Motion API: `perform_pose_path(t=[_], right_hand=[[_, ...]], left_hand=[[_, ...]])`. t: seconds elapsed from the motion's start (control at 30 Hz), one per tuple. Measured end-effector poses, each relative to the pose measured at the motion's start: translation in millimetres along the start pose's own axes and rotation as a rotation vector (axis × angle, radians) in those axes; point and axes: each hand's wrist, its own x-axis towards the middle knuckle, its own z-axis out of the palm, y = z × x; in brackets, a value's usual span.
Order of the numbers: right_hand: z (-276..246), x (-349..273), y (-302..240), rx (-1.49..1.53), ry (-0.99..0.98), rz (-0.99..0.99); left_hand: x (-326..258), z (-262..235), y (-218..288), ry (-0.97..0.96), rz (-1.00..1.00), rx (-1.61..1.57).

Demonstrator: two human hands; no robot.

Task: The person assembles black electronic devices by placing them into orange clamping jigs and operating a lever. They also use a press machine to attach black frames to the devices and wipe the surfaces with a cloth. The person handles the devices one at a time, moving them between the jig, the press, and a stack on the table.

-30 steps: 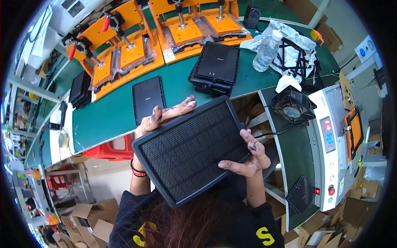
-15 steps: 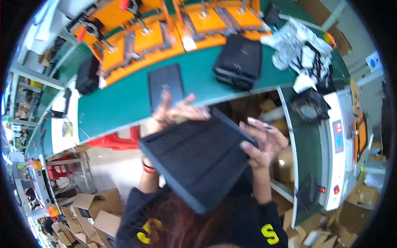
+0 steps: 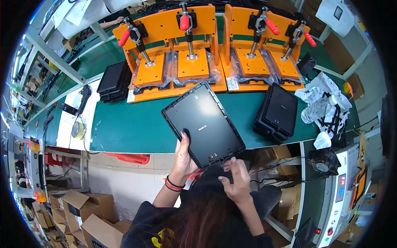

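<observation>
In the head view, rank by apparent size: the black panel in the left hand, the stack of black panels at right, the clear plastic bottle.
1. Black panel, held up by the left hand; nearness to the camera inflates it.
2. Stack of black panels on the green table.
3. Clear plastic bottle, smallest.

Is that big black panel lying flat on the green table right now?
No, the left hand holds the black panel by its lower edge, raised over the green table, while the right hand hovers just below it.
</observation>
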Motion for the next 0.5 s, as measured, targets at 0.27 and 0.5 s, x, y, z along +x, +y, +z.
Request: perform_pose_path(t=[0.27, 0.5], right_hand=[[43.9, 46.8, -10.2, -0.004, 0.021, 0.072], [67.4, 77.7, -5.8, 0.409, 0.097, 0.391]], left_hand=[[16.0, -12.9, 25.6, 0.086, -0.010, -0.017], [67.3, -26.4, 90.1, 0.051, 0.427, 0.400]])
